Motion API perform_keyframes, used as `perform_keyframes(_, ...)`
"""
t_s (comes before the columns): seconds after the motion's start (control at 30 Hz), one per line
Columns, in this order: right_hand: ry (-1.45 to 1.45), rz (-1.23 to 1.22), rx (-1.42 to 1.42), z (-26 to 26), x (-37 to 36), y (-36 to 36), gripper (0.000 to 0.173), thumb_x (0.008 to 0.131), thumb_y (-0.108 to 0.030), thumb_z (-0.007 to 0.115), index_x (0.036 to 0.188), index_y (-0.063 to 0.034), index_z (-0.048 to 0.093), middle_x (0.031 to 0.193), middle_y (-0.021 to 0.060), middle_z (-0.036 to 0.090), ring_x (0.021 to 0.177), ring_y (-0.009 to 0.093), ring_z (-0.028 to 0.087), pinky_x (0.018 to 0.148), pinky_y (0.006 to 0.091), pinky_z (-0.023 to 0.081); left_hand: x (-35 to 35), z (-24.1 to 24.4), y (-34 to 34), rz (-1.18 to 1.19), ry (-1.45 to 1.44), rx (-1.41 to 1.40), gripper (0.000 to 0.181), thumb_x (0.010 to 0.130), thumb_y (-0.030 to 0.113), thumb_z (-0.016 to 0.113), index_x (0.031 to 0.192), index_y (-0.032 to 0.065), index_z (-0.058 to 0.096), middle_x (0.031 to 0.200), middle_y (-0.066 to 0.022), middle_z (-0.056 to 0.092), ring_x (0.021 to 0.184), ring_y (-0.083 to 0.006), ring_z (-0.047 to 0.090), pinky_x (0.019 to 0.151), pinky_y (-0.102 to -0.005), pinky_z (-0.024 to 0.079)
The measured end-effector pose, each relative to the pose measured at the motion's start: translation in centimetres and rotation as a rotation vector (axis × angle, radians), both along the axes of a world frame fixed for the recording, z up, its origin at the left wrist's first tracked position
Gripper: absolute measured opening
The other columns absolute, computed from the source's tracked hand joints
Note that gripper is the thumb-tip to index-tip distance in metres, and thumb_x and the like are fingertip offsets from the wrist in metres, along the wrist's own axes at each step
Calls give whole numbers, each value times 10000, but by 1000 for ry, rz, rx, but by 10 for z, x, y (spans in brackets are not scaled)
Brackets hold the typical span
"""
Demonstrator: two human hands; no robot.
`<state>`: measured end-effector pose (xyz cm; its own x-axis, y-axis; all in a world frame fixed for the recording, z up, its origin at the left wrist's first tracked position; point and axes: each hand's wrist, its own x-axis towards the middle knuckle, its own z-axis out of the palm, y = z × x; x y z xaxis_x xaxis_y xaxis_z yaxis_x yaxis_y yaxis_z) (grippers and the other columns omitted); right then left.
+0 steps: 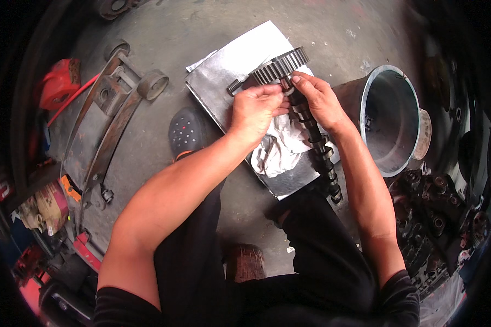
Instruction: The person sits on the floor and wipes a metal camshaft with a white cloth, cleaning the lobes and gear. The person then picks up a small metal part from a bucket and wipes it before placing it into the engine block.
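Observation:
A camshaft [320, 141] with a toothed gear [280, 66] on its far end slants over a metal-coloured sheet or board [212, 94], which has white paper [253, 43] on its far part. My right hand [319, 96] grips the shaft just below the gear, thumb on top. At the same end, my left hand [258, 108] has its fingers curled against the shaft's left side; whether it holds anything small is hidden. A small threaded or coiled metal part [234, 86] lies left of the gear. Beneath the hands is a crumpled white cloth [279, 151].
A round metal cylinder [393, 122], open at its end, stands at the right, above dark engine parts [433, 220]. On the left are a floor jack frame [114, 118] with wheels and a red object [60, 83]. My clog [186, 130] is beside the board.

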<state>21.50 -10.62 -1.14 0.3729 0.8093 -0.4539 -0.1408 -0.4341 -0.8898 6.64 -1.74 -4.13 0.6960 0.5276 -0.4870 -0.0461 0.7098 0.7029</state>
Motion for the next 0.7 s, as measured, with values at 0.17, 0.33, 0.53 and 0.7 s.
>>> perform_keyframes(0.17,-33,26,17,-6,1,-1,526,1031,-335,540,1347,85,530,1208,135,653,1129,174,579,1012,315,436,-1,-2,2,-14,23,-58,216,954,61,609,1115,-84,617,1026,-192,682,907,-290,699,843,-408,595)
perform_keyframes(0.33,-22,17,13,-1,-1,0,534,1031,-342,543,1349,88,529,1215,142,649,1143,183,575,1024,320,428,-2,2,7,-62,10,-88,246,948,116,628,1125,-54,634,1039,-156,684,926,-274,684,864,-408,575)
perform_keyframes(0.53,-27,10,4,-1,-3,-1,539,1036,-353,533,1345,89,534,1223,142,645,1152,183,567,1026,321,421,0,5,9,-67,7,-132,232,949,101,617,1115,-60,638,1046,-152,681,916,-277,685,860,-409,578)
perform_keyframes(0.7,-46,37,19,-7,1,-2,561,1035,-372,532,1347,94,528,1221,145,643,1153,182,561,1026,317,417,0,3,8,-76,-1,-70,226,947,91,612,1111,-62,635,1045,-157,680,929,-279,683,867,-416,575)
